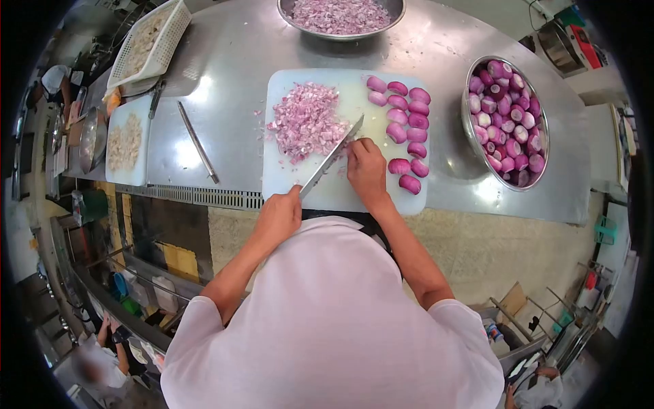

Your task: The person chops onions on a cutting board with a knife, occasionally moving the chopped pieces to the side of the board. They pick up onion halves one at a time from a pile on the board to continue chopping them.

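Observation:
My left hand (278, 217) is closed around the handle of a knife (332, 158), whose blade slants up and to the right over the white cutting board (344, 194). My right hand (368, 167) is beside the blade with its fingers curled down; anything under them is hidden. Chopped purple onion (308, 121) lies heaped on the board's left part. Along its right side, peeled purple onion pieces (417, 120) sit in loose rows.
A metal bowl of whole peeled onions (505, 123) stands right; another with chopped onion (340, 15) stands at the far edge. Leftward are a metal rod (197, 142), a smaller board (139, 167), a second knife (156, 99) and a white basket (176, 42). Other people appear at the lower corners.

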### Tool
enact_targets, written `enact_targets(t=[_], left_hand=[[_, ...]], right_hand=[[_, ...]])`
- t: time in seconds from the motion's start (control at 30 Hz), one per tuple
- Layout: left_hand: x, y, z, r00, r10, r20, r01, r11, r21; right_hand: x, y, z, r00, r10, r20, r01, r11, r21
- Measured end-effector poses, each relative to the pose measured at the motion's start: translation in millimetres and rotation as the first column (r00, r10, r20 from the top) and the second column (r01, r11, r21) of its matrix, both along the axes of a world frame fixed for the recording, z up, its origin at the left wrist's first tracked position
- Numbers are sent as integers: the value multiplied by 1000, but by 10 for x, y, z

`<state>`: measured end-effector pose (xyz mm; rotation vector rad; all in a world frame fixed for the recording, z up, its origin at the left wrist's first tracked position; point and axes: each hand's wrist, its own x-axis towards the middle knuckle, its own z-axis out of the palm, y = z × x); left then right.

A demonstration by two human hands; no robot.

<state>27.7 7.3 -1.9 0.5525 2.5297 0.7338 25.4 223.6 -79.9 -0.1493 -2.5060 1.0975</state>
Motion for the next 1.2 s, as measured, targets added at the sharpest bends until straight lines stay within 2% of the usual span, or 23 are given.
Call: enact_targets(t=[0.1,0.3,0.53,0.6,0.63,0.7,0.8,0.93,1.03,1.1,1.13,1.2], left_hand=[[48,-14,97,1000,-5,-4,5,999,38],[8,-27,80,999,-41,20,41,999,-4],[22,-10,49,998,-63,3,63,998,-5],[68,-14,64,1000,-17,-16,18,995,94],[50,-20,60,1000,-16,-16,17,996,90],[6,6,52,998,-58,13,59,996,-63],[37,29,174,999,-42,21,41,998,38],[10,16,5,997,-82,-17,81,997,-11],[45,15,195,999,-41,-26,43,998,55],[60,76,404,994,-31,104,19,993,115],[72,57,377,994,-25,108,13,993,114],[61,34,210,982,-144,120,131,985,112]], right_hand=[[25,3,13,999,-35,6,35,999,-27],[21,14,-59,996,-62,-62,59,997,-53],[69,35,-79,998,-64,-15,63,995,-79],[65,15,-86,997,-77,-11,75,992,-98],[59,7,-85,997,-76,-11,74,992,-102],[70,33,-70,997,-67,-37,64,996,-60],[89,48,-70,995,-96,-33,95,994,-49],[87,87,-36,995,-87,-37,85,994,-69],[138,253,131,988,-120,-99,109,989,-104],[153,441,267,963,-264,-55,257,960,-110],[165,523,271,965,-259,-51,252,961,-110],[120,719,274,932,-341,-121,322,935,-151]])
